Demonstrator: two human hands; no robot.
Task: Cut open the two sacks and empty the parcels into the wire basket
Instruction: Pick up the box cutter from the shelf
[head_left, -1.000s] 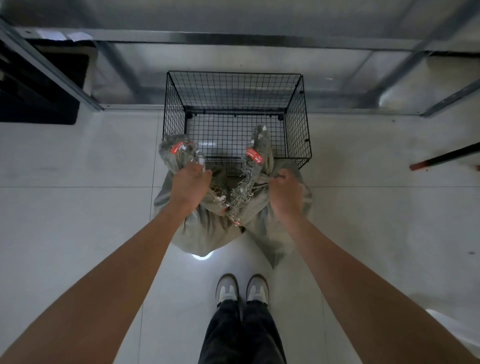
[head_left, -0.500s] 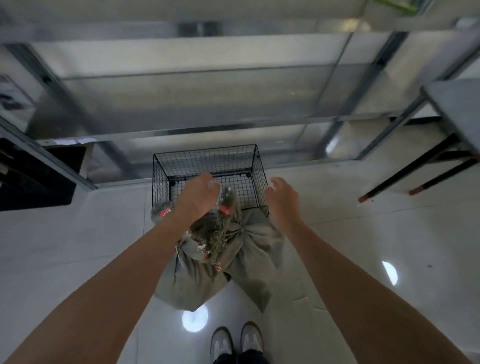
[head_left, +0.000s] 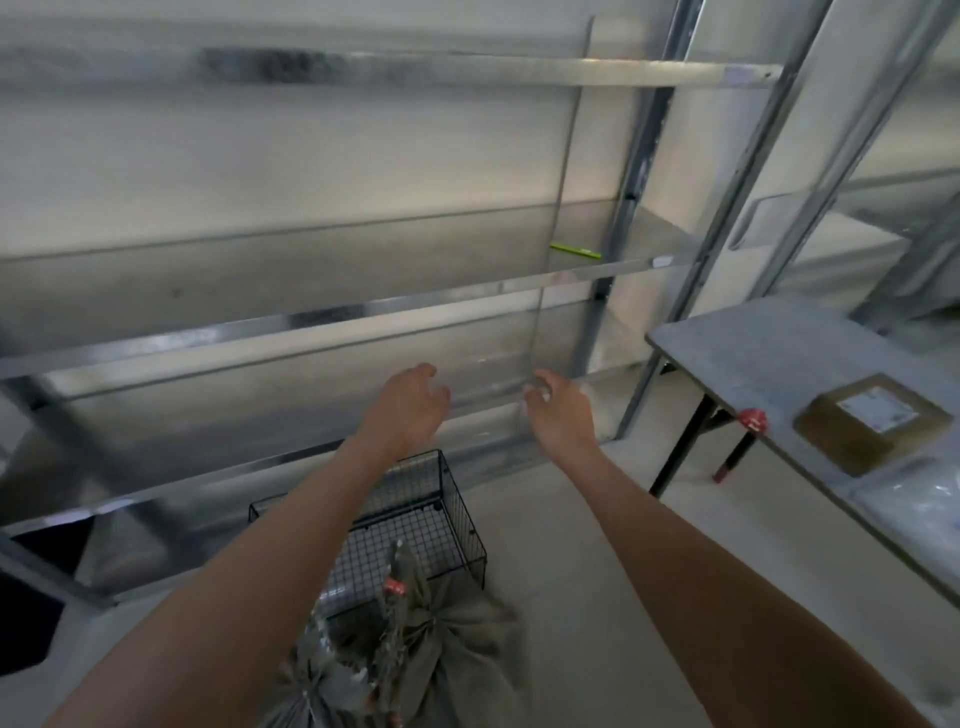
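Two grey-green sacks (head_left: 447, 644) with tied necks and red tags lie on the floor at the bottom of the view, against the front of the black wire basket (head_left: 457, 514). The second sack (head_left: 317, 680) is partly hidden by my left forearm. The basket looks bare inside. My left hand (head_left: 410, 410) and my right hand (head_left: 558, 415) are raised in front of the metal shelving, well above the sacks, fingers apart and holding nothing. A thin green object (head_left: 575, 251), perhaps a cutter, lies on a shelf up and to the right.
Metal shelving (head_left: 311, 322) fills the wall ahead. A grey table (head_left: 769, 353) stands at the right with a brown parcel (head_left: 872, 421), a pale bag (head_left: 914, 509) and a small red item (head_left: 752, 419) at its edge. Pale tiled floor lies between basket and table.
Both hands let go of the sack necks and rose to shelf height. My view swung up and to the right, bringing the shelves and the table into sight.
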